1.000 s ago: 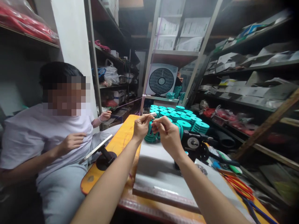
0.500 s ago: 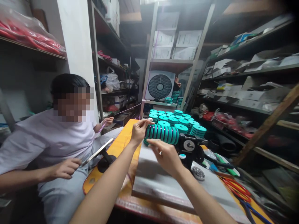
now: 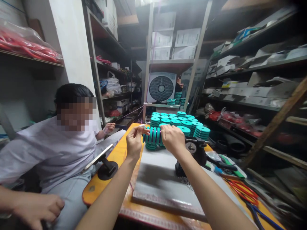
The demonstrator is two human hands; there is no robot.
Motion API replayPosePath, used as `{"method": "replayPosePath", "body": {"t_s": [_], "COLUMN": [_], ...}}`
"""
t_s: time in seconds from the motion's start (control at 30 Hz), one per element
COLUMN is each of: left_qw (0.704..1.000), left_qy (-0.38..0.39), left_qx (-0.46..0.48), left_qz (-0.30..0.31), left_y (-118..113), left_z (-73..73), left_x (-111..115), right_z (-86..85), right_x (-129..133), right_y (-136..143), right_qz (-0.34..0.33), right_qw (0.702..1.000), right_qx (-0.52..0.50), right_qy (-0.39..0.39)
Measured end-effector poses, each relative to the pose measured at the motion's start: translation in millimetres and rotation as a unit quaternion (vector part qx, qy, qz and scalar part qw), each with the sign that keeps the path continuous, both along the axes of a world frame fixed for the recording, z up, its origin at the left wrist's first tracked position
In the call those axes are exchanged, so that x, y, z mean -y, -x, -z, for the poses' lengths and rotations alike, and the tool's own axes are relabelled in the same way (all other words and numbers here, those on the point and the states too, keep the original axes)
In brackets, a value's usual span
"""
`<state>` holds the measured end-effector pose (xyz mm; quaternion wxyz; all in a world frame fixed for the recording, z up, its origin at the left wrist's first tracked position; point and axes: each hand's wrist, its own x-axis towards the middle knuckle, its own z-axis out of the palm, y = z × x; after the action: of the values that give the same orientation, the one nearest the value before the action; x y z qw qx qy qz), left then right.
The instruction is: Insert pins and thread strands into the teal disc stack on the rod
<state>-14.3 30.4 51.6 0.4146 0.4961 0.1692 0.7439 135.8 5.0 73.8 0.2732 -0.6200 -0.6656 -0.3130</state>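
A row of teal spools (image 3: pixel 152 135) sits edge-on on a horizontal shaft of a black winding device (image 3: pixel 193 150), above a grey board (image 3: pixel 158 182). My left hand (image 3: pixel 134 140) is at the row's left end with thumb and forefinger pinched on a thin pale thread (image 3: pixel 141 126). My right hand (image 3: pixel 173 138) rests on top of the spools at the row's right end, fingers curled over them. More stacks of teal spools (image 3: pixel 182 123) stand behind.
A person in a white shirt (image 3: pixel 48 153) sits at the left, one hand (image 3: pixel 109 127) raised by a thread. A phone on a black stand (image 3: pixel 105 159) is on the orange table (image 3: pixel 120 150). Pliers and red-handled tools (image 3: pixel 242 188) lie at the right. Shelves surround.
My right hand has risen from below the spool row onto its top. The row looks shorter and more bunched. The seated person's near hand dropped toward the lower left.
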Motion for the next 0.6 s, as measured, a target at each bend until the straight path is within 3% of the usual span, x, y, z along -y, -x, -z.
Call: {"method": "replayPosePath", "body": {"t_s": [0.2,0.47,0.6], "left_qw": [0.997,0.986,0.990], "left_qy": [0.053,0.123,0.124], "left_qx": [0.042,0.111,0.068], "left_qz": [-0.038,0.017,0.017], "left_y": [-7.1,-13.4,3.3], "left_z": [18.9,54.0,55.0], "left_x": [11.4,5.4,8.2], "right_z": [-1.6,-1.8,-3.2], "right_x": [-1.1,-2.6,-0.6], "right_y": [-0.8,-0.4,-0.2], "right_qz": [0.021,0.027,0.022], "right_qw": [1.000,0.999,1.000], "right_qx": [0.010,0.010,0.009], "right_qy": [0.008,0.017,0.017]}}
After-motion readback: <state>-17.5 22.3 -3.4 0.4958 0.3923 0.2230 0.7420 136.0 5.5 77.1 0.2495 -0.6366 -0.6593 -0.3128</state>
